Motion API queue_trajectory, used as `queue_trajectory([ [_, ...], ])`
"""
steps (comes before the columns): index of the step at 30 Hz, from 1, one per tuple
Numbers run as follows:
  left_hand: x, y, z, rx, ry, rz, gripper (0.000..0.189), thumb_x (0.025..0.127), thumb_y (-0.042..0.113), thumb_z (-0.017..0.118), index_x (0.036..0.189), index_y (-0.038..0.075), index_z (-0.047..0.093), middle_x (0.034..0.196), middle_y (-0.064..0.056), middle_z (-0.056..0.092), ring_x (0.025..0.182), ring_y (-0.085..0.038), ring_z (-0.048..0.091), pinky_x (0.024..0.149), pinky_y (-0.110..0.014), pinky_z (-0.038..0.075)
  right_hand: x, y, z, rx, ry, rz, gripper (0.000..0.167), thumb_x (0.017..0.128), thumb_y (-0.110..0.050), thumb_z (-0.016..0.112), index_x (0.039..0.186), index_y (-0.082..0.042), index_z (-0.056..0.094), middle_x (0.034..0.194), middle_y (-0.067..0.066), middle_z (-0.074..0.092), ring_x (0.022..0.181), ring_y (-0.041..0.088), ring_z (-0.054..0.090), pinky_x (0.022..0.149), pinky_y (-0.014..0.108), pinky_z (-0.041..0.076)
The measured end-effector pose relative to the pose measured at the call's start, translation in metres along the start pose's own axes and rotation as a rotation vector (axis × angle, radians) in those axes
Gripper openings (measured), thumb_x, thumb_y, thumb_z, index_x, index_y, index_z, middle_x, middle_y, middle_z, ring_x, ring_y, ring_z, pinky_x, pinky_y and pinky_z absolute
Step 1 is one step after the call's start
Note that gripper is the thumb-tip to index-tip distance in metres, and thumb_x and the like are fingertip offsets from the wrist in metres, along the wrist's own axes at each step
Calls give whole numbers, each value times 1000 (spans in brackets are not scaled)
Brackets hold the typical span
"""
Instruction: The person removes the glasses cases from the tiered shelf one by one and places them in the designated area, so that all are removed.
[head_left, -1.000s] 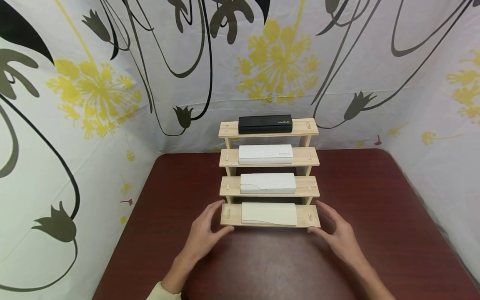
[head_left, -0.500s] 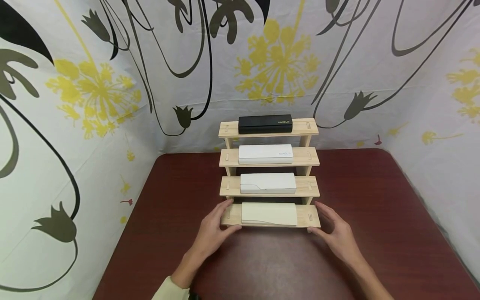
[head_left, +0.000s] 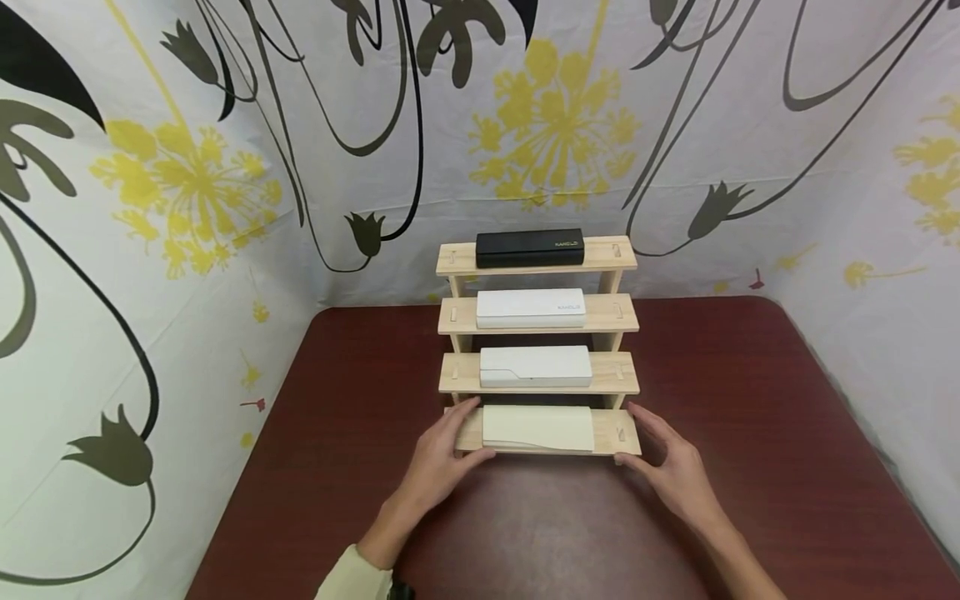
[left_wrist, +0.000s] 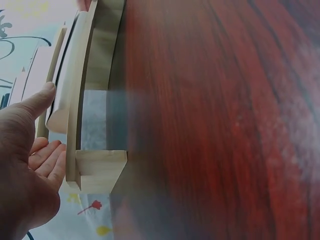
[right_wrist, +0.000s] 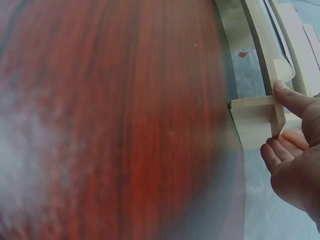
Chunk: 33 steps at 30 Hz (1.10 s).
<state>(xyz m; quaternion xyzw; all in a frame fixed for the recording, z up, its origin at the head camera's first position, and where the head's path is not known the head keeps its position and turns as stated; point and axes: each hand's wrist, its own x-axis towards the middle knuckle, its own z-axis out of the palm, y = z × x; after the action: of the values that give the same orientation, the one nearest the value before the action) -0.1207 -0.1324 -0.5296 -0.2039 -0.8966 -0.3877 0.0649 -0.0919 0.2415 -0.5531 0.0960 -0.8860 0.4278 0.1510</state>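
A four-tier wooden display rack stands on the table, one slim case on each step. On the lowest step lies a cream case with a curved flap edge. My left hand reaches over that step's left end, thumb along the front edge and fingertips at the back, close to the case. In the left wrist view its thumb is stretched out and the fingers lie behind the step. My right hand holds the lowest step's right end, its thumb pressed on the front edge and fingers round the end.
Above the cream case sit a white flapped case, a white case with lettering and a black case on the top step. The dark red wooden table lies around the rack. A patterned cloth hangs behind.
My left hand has slid right, from the lowest step's left end towards the cream case. The right hand stays at the right end, and the rack and cases have not moved.
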Motion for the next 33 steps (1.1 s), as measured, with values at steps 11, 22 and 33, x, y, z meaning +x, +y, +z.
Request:
queue_trajectory([
  [11, 5, 2, 6, 15, -16, -7, 80, 90, 38, 87, 158, 14, 51, 156, -7, 56, 144, -23, 52, 113, -47, 48, 0, 2, 0, 32, -10, 9, 81, 78, -4, 95, 149, 0, 58, 147, 18, 63, 134, -5, 50, 103, 1, 35],
  [22, 7, 2, 10, 28, -30, 5, 78, 92, 36, 86, 158, 14, 51, 156, -5, 55, 143, -22, 52, 113, -48, 48, 2, 0, -1, 48, -39, 39, 80, 79, -5, 94, 149, 1, 57, 145, 20, 63, 134, 29, 60, 102, 2, 37],
  [33, 10, 0, 12, 44, -29, 39, 76, 90, 33, 87, 155, 11, 54, 152, -6, 58, 140, -21, 56, 111, -46, 50, 2, 0, -2, 65, -46, 41, 77, 81, -5, 93, 149, 1, 57, 144, 21, 64, 133, 18, 59, 102, 2, 37],
])
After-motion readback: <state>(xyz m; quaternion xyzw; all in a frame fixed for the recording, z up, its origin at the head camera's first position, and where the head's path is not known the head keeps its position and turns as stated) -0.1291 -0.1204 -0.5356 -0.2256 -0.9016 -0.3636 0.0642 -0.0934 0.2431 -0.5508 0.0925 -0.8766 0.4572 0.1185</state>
